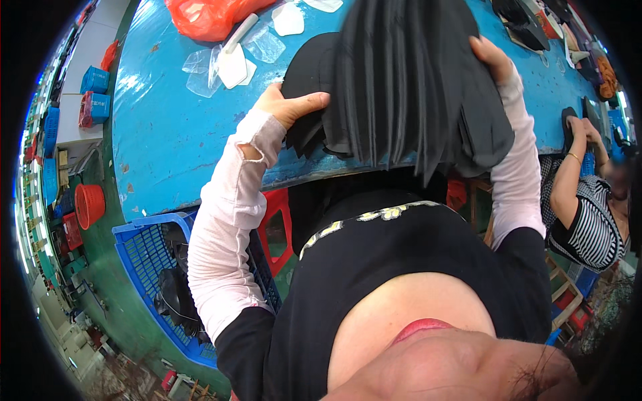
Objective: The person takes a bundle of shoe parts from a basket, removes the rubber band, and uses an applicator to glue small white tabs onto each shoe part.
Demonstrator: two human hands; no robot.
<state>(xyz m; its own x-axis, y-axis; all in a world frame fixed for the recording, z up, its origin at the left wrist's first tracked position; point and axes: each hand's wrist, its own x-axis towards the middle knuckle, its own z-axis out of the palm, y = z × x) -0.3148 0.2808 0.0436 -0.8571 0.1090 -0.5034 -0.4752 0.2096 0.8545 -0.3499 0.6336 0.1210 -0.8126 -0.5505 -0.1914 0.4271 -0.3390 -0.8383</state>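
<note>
Blue-painted worktable [167, 134], scuffed and worn, running across a busy workshop with crates along the green floor. Thick stack of black fabric pieces [408, 80] standing on edge at the near rim of the table, fanned like pages, partly overhanging toward the body. Left hand [289, 105] pressed against the stack's left face, thumb stretched out along the edge, other fingers hidden behind the cloth, so spread or closed cannot be told. Right hand [493, 59] clamped over the upper right side, thumb on top, remaining fingers buried under the layers. Best handled by squeezing evenly from both sides, keeping edges flush and weight resting on the table so that loose lower sheets near the left do not slide out. Clear plastic cutouts [231, 63] and an orange bag [207, 17] lying farther back, well apart. Blue crate [144, 247] on the floor at left, dark pieces inside. Co-worker in a striped top [592, 227] seated at right.
</note>
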